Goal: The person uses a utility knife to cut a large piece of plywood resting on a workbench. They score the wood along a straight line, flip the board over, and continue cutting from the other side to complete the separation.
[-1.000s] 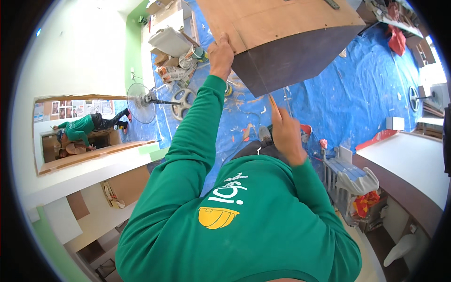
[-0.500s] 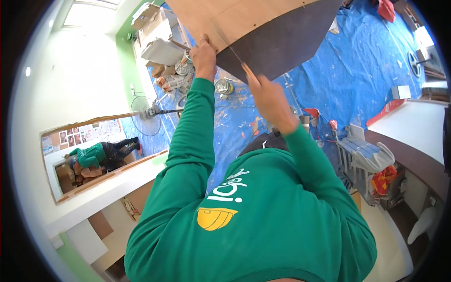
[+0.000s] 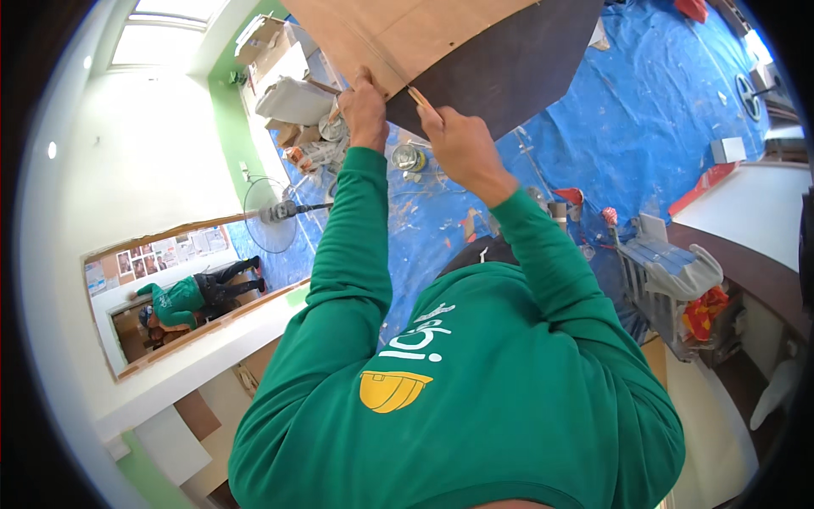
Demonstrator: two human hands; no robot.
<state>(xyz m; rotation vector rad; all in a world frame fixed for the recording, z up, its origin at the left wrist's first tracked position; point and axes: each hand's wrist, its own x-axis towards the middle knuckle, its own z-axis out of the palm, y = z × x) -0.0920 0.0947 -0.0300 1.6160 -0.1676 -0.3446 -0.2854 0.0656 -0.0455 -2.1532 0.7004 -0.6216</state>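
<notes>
White lettering (image 3: pixel 414 340) on green sweatshirt (image 3: pixel 500 399).

tan-topped, dark-sided wooden piece (image 3: pixel 454 55) — thin tan-handled tool (image 3: pixel 418 96) slanted against its edge

The window (image 3: pixel 158 47) glares white; edges bend strongly.

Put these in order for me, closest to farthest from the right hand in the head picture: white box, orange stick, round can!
From the right hand:
1. Orange stick: nearest, held in its fingers.
2. Round can: just left of it, down on the blue sheet.
3. White box: farthest, way over to the right.
</notes>
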